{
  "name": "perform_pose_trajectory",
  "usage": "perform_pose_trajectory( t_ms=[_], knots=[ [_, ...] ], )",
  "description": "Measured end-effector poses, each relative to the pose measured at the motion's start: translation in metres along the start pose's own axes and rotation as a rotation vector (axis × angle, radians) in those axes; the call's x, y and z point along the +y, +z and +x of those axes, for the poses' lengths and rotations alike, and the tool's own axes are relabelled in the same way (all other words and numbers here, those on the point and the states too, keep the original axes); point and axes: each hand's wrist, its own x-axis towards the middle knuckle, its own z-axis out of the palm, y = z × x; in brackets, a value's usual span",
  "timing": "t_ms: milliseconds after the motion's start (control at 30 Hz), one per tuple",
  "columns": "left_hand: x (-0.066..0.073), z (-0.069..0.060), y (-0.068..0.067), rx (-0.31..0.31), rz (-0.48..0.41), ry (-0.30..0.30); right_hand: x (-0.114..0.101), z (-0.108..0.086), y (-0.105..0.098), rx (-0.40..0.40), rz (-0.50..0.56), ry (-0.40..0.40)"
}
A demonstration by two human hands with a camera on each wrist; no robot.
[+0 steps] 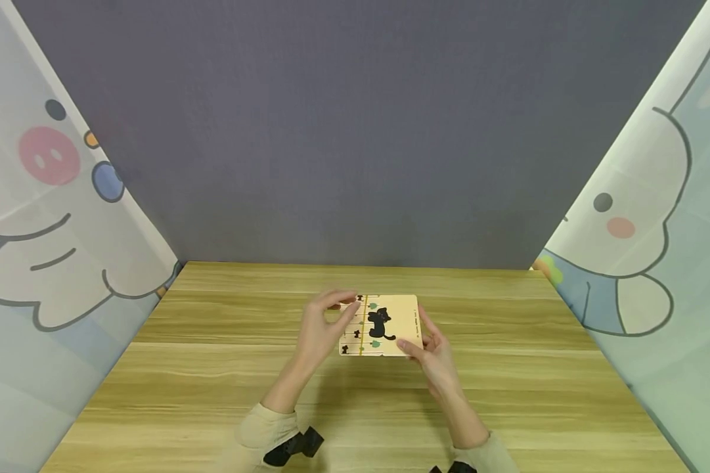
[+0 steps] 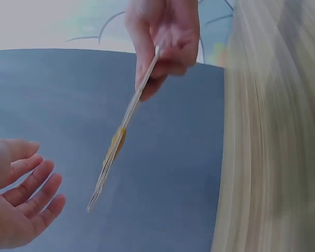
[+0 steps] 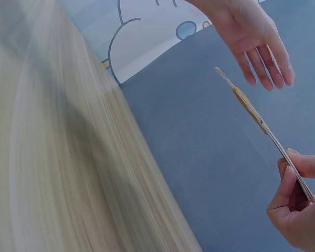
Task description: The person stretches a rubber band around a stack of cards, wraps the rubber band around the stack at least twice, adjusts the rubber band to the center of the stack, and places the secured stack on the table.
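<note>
A thin, cream-coloured notebook (image 1: 408,322) with a black cat on its cover is held above the table in the head view. Around it, near its left end, runs a narrow yellow band (image 2: 115,143). My right hand (image 1: 439,358) pinches the notebook's right end, thumb on the cover and fingers beneath. Beside the opposite end is my left hand (image 1: 322,325), its fingers loosely bent and holding nothing. Both wrist views show a gap between the left hand (image 3: 257,44) and the notebook (image 3: 278,144), whose layered edge faces the cameras.
Below the hands lies a wood-grain table (image 1: 213,368). A dark grey panel (image 1: 355,131) stands along its back edge. Cartoon-printed curtains hang at the left (image 1: 47,263) and right (image 1: 644,263). Black straps (image 1: 292,447) circle both sleeves.
</note>
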Motion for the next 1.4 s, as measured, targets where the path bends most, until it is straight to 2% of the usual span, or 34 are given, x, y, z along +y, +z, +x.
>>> perform_pose_trajectory(
  t_ms=[133,267,367,600,900,1000,1100,1167,1233,1267,1333,1400],
  knots=[
    [0.008,-0.010,0.002,0.031,-0.055,-0.059,0.000,0.004,0.000,0.015,0.023,-0.001],
    [0.025,-0.020,0.002,0.045,-0.114,-0.116,-0.001,0.007,0.001,0.028,0.060,0.001],
    [0.030,-0.028,0.004,0.062,-0.151,-0.152,-0.001,0.009,0.001,0.031,0.084,-0.006],
    [0.003,-0.052,0.022,0.141,-0.271,-0.227,-0.003,0.011,0.002,0.037,0.114,-0.022],
    [-0.005,-0.069,0.035,0.144,-0.399,-0.351,-0.005,0.012,0.003,0.048,0.117,-0.024],
    [-0.012,-0.073,0.039,0.165,-0.443,-0.328,-0.006,0.012,0.004,0.042,0.118,-0.035],
    [-0.043,-0.081,0.052,0.188,-0.513,-0.216,-0.005,0.011,0.003,0.037,0.124,-0.047],
    [-0.049,-0.083,0.055,0.200,-0.522,-0.209,-0.005,0.011,0.003,0.031,0.119,-0.057],
    [-0.056,-0.085,0.059,0.208,-0.529,-0.249,-0.004,0.011,0.002,0.030,0.123,-0.059],
    [-0.056,-0.085,0.059,0.213,-0.513,-0.281,-0.004,0.011,0.002,0.029,0.123,-0.059],
    [-0.063,-0.087,0.062,0.225,-0.479,-0.357,-0.004,0.010,0.003,0.025,0.125,-0.049],
    [-0.085,-0.092,0.072,0.242,-0.466,-0.380,-0.004,0.010,0.003,0.027,0.134,-0.033]
  ],
)
